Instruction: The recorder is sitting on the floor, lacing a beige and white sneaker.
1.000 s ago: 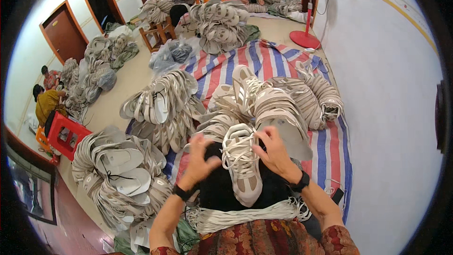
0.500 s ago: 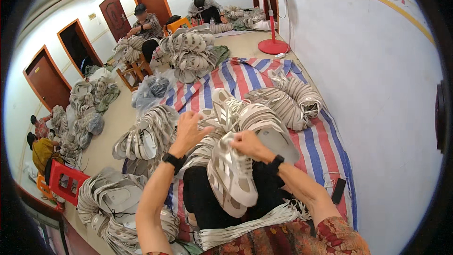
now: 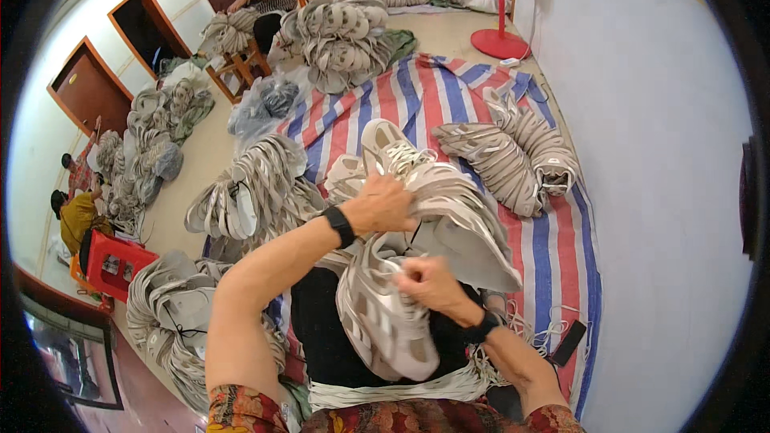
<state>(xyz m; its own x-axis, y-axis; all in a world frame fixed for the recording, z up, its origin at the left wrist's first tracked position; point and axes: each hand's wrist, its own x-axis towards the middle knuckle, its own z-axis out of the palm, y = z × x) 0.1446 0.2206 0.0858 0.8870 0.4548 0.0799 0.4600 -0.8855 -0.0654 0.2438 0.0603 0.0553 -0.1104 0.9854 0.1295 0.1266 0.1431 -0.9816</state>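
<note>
A beige-and-white shoe upper with laces rests across my black-trousered lap, partly blurred. Just above its laced part is my right hand, its fingers curled into a pinch and smeared by motion; what they hold cannot be made out. My left hand reaches over a bundle of nested shoe uppers, touching or nearly touching it, with its fingertips hidden. A laced shoe upper lies on top at the far side of that bundle. White shoelaces lie in a bunch across my lap, against my waist.
Bundled uppers stand to the left, with more at the near left and others on the striped sheet. A black phone lies at right. Red stool, fan base and co-workers are farther off.
My left hand has gone from open above the pile to the right, onto or over the bundle. My right hand has moved slightly right and down. The view has tilted downward.
</note>
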